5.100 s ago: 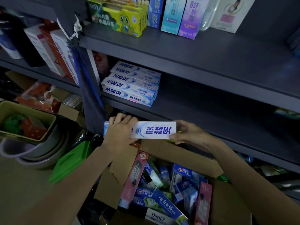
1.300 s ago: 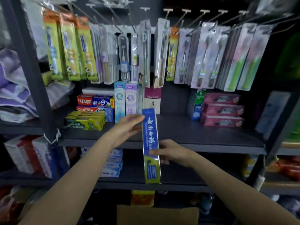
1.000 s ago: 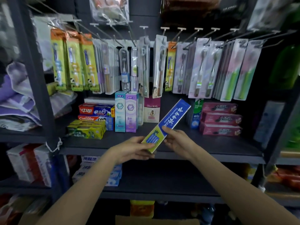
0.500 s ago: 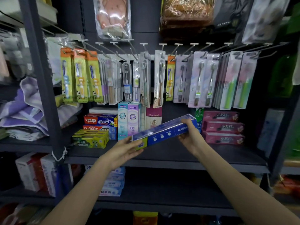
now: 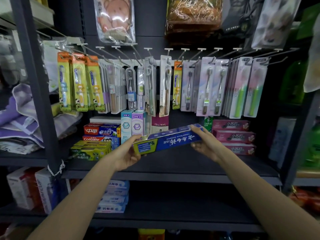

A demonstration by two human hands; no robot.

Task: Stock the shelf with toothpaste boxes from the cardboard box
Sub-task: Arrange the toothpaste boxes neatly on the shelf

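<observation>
The long blue cardboard toothpaste box [image 5: 170,138] is held crosswise above the dark shelf [image 5: 173,175], pinched endwise by left hand [image 5: 127,154] and right hand [image 5: 205,144]

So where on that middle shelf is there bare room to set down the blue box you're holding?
The blue box, held by the left hand and right hand, hangs over the widest bare patch of the middle shelf: between the yellow-green boxes and the pink stack. The left end is crowded.
</observation>
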